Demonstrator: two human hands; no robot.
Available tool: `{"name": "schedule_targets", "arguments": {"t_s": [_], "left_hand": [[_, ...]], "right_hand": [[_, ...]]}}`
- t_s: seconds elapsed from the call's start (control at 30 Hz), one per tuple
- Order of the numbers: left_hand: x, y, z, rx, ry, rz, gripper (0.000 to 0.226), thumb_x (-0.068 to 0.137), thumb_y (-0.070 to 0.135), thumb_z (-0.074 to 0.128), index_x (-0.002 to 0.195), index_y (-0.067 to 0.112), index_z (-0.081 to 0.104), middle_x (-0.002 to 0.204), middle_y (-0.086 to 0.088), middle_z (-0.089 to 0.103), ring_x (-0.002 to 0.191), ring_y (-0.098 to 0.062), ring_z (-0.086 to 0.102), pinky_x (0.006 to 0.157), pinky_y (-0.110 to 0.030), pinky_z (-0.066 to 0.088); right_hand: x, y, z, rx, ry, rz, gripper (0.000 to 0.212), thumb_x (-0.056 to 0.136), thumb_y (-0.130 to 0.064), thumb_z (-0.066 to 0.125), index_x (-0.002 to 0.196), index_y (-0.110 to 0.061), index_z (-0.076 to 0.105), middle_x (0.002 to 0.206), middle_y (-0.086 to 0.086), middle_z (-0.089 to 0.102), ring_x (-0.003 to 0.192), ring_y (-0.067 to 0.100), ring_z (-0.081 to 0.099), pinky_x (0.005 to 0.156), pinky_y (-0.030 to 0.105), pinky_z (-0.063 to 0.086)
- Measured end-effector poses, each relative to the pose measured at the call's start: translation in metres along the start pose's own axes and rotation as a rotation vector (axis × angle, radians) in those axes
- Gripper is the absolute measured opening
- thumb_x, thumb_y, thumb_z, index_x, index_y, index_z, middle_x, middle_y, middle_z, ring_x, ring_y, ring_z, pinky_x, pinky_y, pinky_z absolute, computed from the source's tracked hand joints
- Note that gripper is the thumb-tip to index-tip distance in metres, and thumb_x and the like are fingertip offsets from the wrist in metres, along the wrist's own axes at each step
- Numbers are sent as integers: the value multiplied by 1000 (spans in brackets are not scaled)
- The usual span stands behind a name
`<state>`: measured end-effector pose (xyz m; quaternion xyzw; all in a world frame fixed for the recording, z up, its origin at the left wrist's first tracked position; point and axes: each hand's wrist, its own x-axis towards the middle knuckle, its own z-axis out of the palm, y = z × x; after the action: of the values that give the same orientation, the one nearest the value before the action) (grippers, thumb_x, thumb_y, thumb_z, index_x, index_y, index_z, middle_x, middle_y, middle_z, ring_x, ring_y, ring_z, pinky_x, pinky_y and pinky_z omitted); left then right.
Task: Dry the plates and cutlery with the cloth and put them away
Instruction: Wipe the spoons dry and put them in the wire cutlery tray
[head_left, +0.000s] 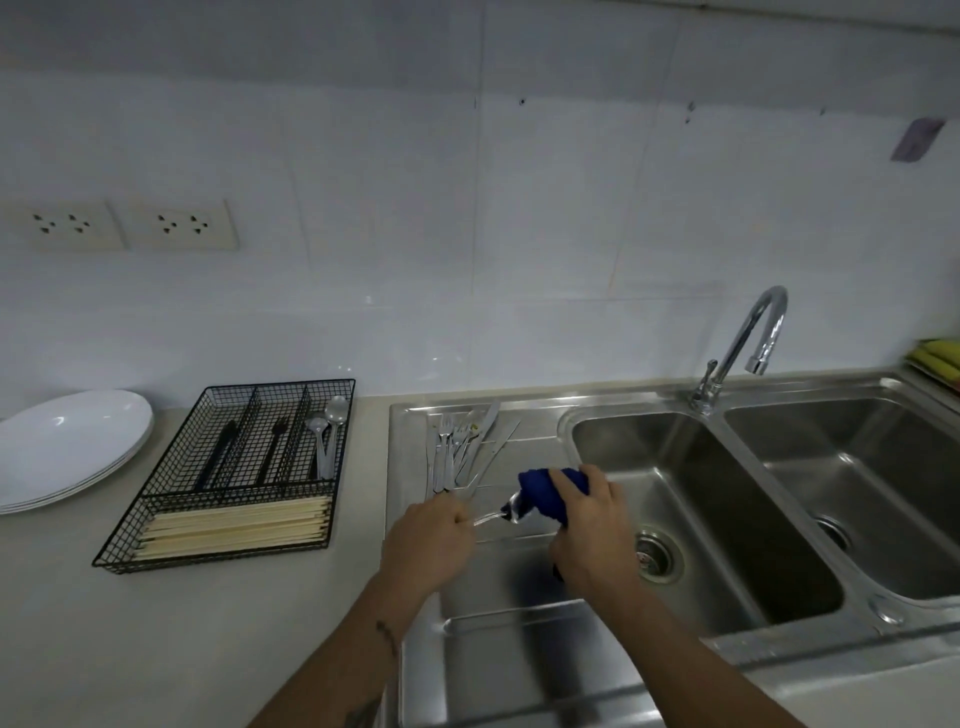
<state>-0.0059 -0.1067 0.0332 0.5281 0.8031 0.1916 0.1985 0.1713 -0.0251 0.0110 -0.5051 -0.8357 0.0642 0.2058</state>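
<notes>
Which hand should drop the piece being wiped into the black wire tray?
Left. The left hand already grips the shiny metal utensil and is nearer the black wire cutlery tray; the right hand holds the blue cloth.

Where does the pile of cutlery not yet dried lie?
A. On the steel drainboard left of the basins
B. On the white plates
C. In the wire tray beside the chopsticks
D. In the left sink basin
A: the loose pile of cutlery lies on the ribbed steel drainboard, between the wire tray and the left basin, just behind the hands.
</notes>
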Motion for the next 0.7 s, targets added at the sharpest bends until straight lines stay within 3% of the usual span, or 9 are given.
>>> {"name": "schedule_targets", "arguments": {"t_s": [0.1,0.17,0.23,0.33,0.4,0.5,0.6,0.7], "left_hand": [[1,-5,-2,-168,-135,-25,17,90,20,58,78,20,71,91,1,68,87,-16,63,80,-34,49],[2,-4,-6,-295,-171,-61,19,85,19,63,67,24,66,83,2,65,82,-17,61,78,-34,48],[1,-6,-9,-313,-174,-76,22,82,17,65,61,25,63,79,2,61,78,-16,58,69,-31,44],[-2,-11,-8,-354,-149,-97,23,78,18,65,57,27,65,79,2,63,80,-17,59,69,-29,41],[-4,-11,-11,-373,-154,-86,20,83,18,62,65,25,68,82,3,63,83,-15,58,69,-28,39],[-4,-6,-15,-423,-210,-71,20,92,21,55,81,13,70,75,2,59,71,-12,55,64,-27,38],[-3,2,-16,-467,-297,-52,23,100,26,45,92,17,64,62,-2,57,52,-14,54,59,-28,44],[2,9,-14,-521,-285,-43,18,100,18,45,98,18,63,69,-4,65,60,-15,65,62,-28,50]], "right_hand": [[-9,-8,-2,14,16,-205,78,59,-6,81,131,-20,55,136,13,47,113,33,50,88,44,52],[-16,-14,3,-48,16,-371,77,56,-7,84,128,-21,59,133,14,52,108,33,55,84,44,55],[-15,-12,5,-45,4,-308,78,57,-6,83,130,-23,57,132,14,53,109,34,54,84,45,55],[-9,-5,8,30,-4,-96,81,62,-4,80,136,-22,52,135,15,48,115,37,50,91,49,50],[-10,-6,9,63,-13,-131,83,64,-3,78,139,-23,48,139,13,46,119,34,47,94,47,49],[-14,-13,12,221,-26,-254,78,67,3,71,137,-26,50,141,6,45,123,25,46,100,38,45],[-15,-20,10,408,-29,-216,70,67,8,64,131,-20,58,137,0,50,121,17,50,104,26,42],[-15,-23,10,425,-47,-183,68,68,10,64,131,-17,58,136,1,51,121,15,49,103,9,32]]}}
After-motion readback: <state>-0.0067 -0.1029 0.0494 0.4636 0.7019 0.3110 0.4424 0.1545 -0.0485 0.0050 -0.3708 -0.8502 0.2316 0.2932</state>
